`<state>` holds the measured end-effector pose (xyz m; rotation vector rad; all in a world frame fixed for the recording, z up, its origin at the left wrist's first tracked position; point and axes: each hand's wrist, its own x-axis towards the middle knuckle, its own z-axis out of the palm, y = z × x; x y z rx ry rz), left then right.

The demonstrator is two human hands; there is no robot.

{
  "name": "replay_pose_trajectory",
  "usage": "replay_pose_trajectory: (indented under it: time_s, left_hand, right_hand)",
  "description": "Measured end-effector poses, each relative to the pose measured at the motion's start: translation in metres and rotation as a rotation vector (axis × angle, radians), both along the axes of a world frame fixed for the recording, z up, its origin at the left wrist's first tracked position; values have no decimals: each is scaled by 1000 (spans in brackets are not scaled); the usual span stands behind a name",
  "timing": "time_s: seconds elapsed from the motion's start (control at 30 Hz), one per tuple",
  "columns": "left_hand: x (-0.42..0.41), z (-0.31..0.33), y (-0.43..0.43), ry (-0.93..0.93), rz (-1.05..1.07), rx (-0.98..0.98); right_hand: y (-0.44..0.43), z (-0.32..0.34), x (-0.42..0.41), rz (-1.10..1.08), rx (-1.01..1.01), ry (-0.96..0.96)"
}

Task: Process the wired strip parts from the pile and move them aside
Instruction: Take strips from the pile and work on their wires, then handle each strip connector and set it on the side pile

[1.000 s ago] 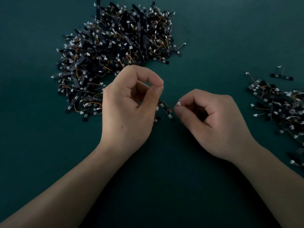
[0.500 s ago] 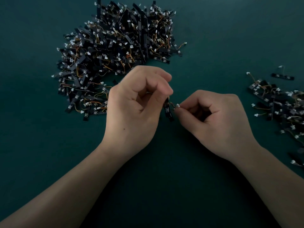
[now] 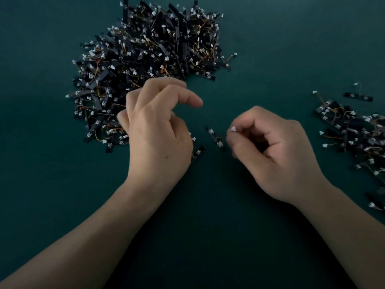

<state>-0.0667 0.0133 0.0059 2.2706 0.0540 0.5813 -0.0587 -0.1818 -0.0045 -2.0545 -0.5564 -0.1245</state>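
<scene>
Right hand is pinching a strip's connector, left hand hanging loose, while the pile is dwarfing the side heap.

We're looking down on a dark teal, smooth matte tabletop, and it fills the view edge to edge. The light is dim and soft. The far strip along the top reads a shade paler, more blue-green, while the near middle sinks into deep, almost black shadow. The surface shows no gloss and no hard-edged shadows, only gentle falloff.
</scene>
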Motion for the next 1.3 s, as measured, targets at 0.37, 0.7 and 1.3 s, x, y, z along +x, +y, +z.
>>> replay_pose_trajectory:
  time_s: [0.37,0.7,1.3]
  left_hand:
    - [-7,7,-5,34,-293,-87]
    - [-4,5,-5,84,-365,-23]
    - [-5,11,-5,193,-332,-217]
  right_hand:
    - [-1,1,2,-53,107,-58]
    - [-6,5,10,-29,254,229]
    - [-2,7,4,-27,127,219]
